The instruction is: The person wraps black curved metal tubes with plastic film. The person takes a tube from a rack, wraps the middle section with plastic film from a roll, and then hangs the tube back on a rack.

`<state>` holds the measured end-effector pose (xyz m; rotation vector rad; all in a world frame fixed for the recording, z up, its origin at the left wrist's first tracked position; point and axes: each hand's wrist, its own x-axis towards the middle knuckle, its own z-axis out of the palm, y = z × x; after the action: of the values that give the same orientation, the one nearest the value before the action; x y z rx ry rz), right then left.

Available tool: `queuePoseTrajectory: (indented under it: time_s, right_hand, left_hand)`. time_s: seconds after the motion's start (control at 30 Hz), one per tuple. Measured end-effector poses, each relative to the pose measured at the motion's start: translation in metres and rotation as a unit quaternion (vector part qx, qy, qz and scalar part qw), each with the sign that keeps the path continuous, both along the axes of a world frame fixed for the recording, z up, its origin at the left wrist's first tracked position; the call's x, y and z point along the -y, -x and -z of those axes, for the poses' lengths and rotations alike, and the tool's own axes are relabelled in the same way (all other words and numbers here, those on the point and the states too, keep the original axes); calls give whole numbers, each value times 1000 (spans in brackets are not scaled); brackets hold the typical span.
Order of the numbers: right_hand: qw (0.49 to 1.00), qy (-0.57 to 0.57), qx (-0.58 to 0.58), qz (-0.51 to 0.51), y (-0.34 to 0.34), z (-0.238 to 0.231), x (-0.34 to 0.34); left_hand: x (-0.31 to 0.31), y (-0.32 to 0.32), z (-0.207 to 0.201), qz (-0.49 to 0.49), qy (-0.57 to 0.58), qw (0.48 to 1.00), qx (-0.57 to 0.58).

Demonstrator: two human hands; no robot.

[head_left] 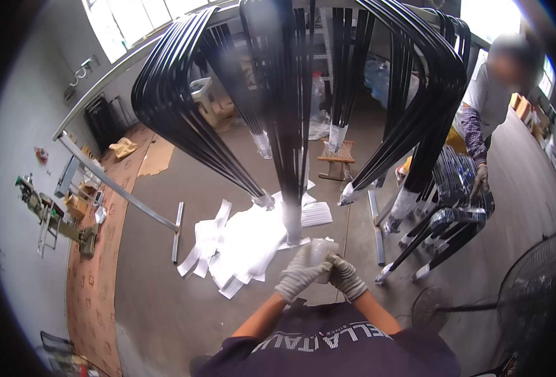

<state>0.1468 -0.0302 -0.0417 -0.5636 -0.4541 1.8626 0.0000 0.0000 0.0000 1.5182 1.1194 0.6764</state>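
Note:
My left hand [298, 275] and my right hand [348, 277], both in pale knit gloves with grey bands, are closed around a whitish translucent roll [321, 250], seemingly of film or tape. They hold it low in front of my chest, just below a bundle of black metal tubes [284, 151] whose lower end has a white wrap [292, 221]. Left of the hands, a loose pile of white foam sheets [246, 245] lies on the floor. The fingertips on the roll's far side are partly hidden.
More bent black tube frames [171, 81] hang from a metal rack, whose foot [177, 232] stands on the floor. A small wooden stool [337, 154] is behind. At right, a co-worker's gloved hand [480, 179] touches stacked black frames [457, 217]; a fan [532, 283] stands nearer.

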Motion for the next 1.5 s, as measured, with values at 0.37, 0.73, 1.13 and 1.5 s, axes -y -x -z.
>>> queuePoseTrajectory:
  time_s: [0.37, 0.73, 1.13, 1.5]
  right_hand:
    - [996, -14, -60, -70, 150, -59, -23]
    - [985, -154, -45, 61, 169, -98, -97]
    - [828, -496, -49, 256, 158, -225, -198]
    - [842, -460, -42, 277, 245, -262, -208]
  left_hand:
    - [-16, 171, -30, -132, 106, 951, 258]
    - [-82, 225, -96, -119, -8, 963, 243]
    - [-288, 204, -291, 388, 41, 777, 495]
    - [-292, 194, -328, 496, 178, 624, 577]
